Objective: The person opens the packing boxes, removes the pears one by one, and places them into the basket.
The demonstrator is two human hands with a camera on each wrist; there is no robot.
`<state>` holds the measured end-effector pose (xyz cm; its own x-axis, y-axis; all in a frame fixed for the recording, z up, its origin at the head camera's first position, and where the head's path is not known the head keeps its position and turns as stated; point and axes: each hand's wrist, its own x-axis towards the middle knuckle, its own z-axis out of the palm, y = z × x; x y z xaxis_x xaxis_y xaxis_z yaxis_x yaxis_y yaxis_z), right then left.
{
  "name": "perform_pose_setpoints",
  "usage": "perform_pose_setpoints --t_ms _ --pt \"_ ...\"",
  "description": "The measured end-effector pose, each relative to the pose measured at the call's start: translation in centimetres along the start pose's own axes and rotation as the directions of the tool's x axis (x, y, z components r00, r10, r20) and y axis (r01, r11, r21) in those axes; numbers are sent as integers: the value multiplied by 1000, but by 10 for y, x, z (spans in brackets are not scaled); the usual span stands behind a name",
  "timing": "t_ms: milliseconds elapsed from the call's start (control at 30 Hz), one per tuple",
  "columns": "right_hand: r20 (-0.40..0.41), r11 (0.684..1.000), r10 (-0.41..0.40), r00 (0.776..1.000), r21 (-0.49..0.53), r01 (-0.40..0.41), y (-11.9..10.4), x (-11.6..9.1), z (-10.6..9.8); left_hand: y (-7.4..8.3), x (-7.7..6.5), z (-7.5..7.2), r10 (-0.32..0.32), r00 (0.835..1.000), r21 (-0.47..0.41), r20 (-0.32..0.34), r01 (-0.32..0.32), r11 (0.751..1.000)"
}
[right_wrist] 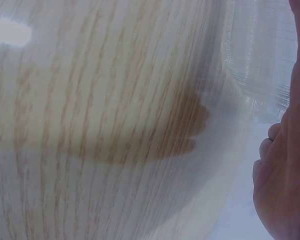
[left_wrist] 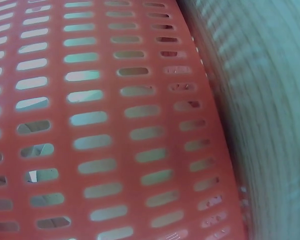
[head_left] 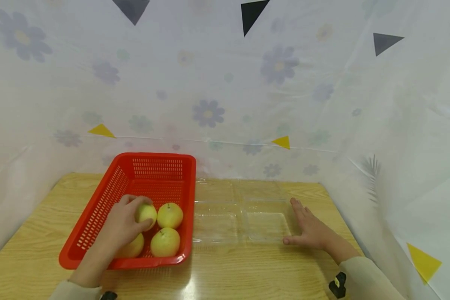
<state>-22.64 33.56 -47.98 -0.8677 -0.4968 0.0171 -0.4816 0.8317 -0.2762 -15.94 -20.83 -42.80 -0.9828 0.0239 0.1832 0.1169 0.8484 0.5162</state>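
With bent fingers and thumb, my left hand (head_left: 123,218) grips a round yellow-green apple-like fruit (head_left: 146,214) inside the red basket (head_left: 193,187). Two similar fruits sit to its right, an upper fruit (head_left: 170,216) and a lower fruit (head_left: 165,242). Partly under my left wrist lies another fruit (head_left: 132,246). My right hand (head_left: 310,229), fingers extended and thumb spread, is at the right side of a clear plastic container (head_left: 266,239); whether it touches is unclear. The left wrist view shows the basket's slotted wall (left_wrist: 117,150), with the hand hidden.
Left of that container, against the basket's right side, is a second clear container section (head_left: 217,239). Clear lid-like panels (head_left: 256,189) extend behind both. Everything stands on a wooden table (head_left: 225,275). A flower-printed sheet (head_left: 225,83) hangs behind it.
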Motion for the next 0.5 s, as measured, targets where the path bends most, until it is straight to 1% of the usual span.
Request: perform_pose_setpoints --t_ms 233,500 --pt "-8 1000 -8 1000 0 8 1 0 0 -1 1 1 1 1000 2 16 -1 1000" --pt "-6 1000 -3 1000 -9 3 0 -1 0 -3 1 3 23 1000 4 6 -23 1000"
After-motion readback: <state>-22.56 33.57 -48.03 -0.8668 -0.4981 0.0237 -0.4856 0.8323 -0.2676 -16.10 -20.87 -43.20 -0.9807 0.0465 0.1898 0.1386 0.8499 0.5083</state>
